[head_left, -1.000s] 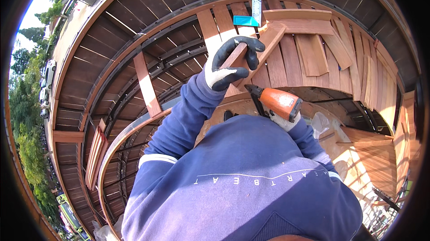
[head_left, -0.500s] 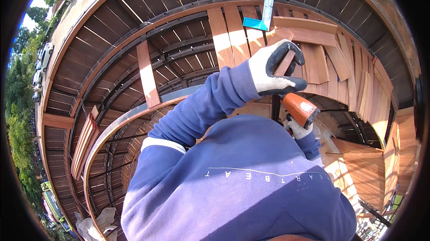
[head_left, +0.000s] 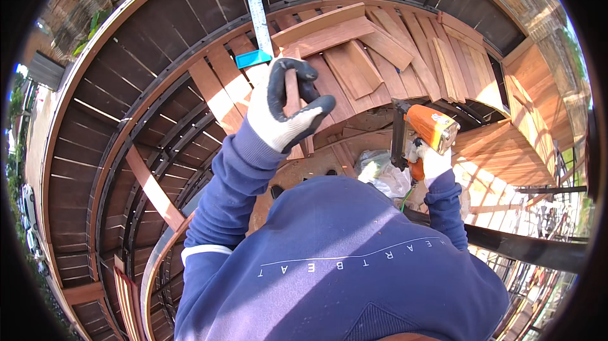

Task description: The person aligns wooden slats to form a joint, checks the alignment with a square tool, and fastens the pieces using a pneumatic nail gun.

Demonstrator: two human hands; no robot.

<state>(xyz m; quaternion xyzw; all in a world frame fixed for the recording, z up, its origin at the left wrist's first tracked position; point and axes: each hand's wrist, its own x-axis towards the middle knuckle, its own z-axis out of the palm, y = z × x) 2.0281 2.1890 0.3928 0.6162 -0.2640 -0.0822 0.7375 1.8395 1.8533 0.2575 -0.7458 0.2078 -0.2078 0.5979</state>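
Note:
My left hand (head_left: 278, 109), in a white glove with dark coated fingers, is closed around a narrow strip of reddish wood (head_left: 292, 92). The strip is held over the boards, and the fingers hide part of it. On the right, my gloved right hand (head_left: 433, 158) grips the handle of an orange nail gun (head_left: 428, 124) with a dark magazine. The tool is clear of the boards, off their inner edge. A try square (head_left: 253, 57) with a teal stock and steel blade lies just beyond my left hand, on the laid boards (head_left: 218, 90).
Loose wooden offcuts (head_left: 358, 71) are piled on the curved bench boards ahead. Dark open framing (head_left: 171, 151) with gaps curves away at the left, crossed by a single board (head_left: 154, 187). Below the nail gun lies a crumpled clear plastic bag (head_left: 385, 173).
My view has turned to the right, so the bench and square appear farther left. My right hand and the nail gun show more fully. The left hand still holds the strip.

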